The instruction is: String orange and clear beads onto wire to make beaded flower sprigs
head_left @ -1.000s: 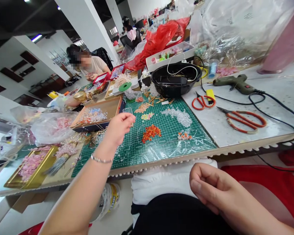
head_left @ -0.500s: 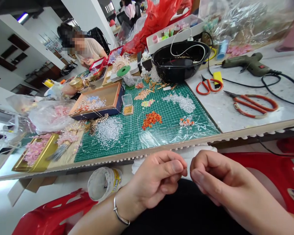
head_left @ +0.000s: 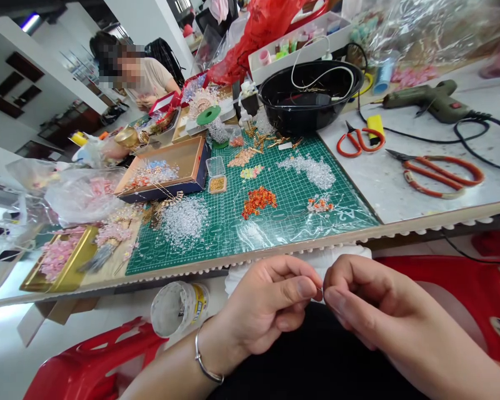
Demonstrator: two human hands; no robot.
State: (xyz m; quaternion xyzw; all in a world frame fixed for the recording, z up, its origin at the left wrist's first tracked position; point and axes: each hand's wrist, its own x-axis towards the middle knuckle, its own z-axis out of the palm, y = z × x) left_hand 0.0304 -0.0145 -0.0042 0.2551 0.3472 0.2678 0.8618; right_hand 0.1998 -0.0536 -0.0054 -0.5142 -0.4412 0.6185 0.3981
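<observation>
In front of the table's near edge, the person's left hand and right hand meet almost tip to tip, each with thumb and forefinger pinched together on a thin piece (too small to name) between them. Beyond, on the green mat, orange beads lie near the middle, with a larger heap of clear beads to their left and a small orange-and-white cluster to their right. A glue gun rests farther right; a black bowl stands at the far side.
</observation>
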